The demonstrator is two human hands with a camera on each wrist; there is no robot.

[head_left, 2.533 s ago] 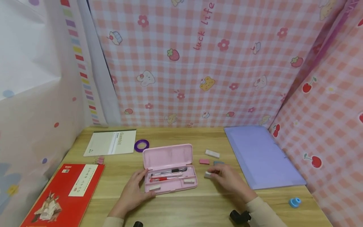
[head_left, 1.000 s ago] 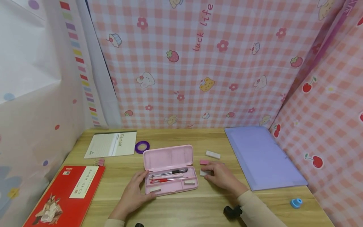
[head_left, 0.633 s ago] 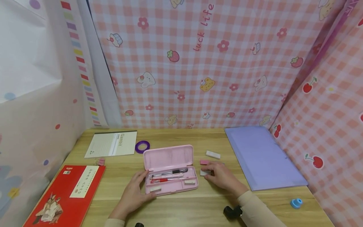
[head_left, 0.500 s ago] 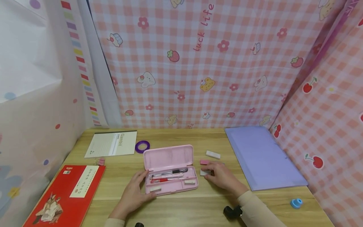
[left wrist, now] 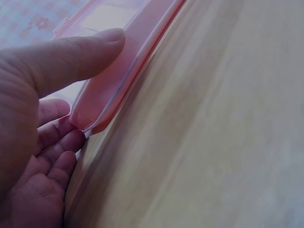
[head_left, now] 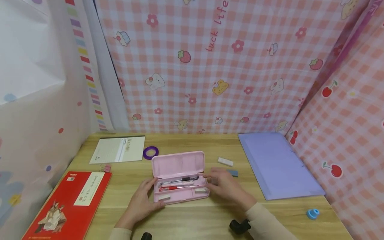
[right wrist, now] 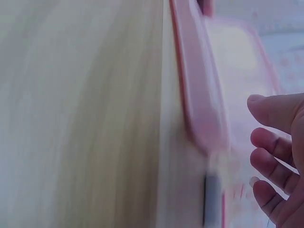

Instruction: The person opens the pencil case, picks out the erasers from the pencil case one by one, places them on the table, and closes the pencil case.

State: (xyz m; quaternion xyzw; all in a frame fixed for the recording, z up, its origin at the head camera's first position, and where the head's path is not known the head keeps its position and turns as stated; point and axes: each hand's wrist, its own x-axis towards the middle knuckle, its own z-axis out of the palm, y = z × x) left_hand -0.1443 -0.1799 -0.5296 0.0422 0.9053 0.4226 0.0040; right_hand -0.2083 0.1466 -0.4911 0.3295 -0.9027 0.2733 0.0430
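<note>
A pink pencil case (head_left: 177, 165) stands with its lid up on the wooden table. Several pens (head_left: 179, 181), a black-capped and a red one among them, lie in its tray, along with a white eraser (head_left: 164, 197) at the left and another eraser (head_left: 201, 190) at the right. My left hand (head_left: 141, 203) holds the case's left end, thumb along the front edge. My right hand (head_left: 225, 185) is at the right end, fingers spread, nothing between them in the right wrist view. A grey block (right wrist: 212, 199) lies beside the case's end there.
Behind the right hand lie a blue eraser (head_left: 232, 173) and a white one (head_left: 225, 161). A purple folder (head_left: 279, 165) is at the right, near a light-blue cap-like piece (head_left: 313, 214). Purple tape (head_left: 151, 148), a notebook (head_left: 118, 150), a pink clip (head_left: 106, 167) and a red book (head_left: 69, 206) lie leftward.
My right hand has pushed in from the right, first with a white-grey eraser, then left to the case's right end. The blue eraser shows again; the pink one is hidden. The left hand stays.
</note>
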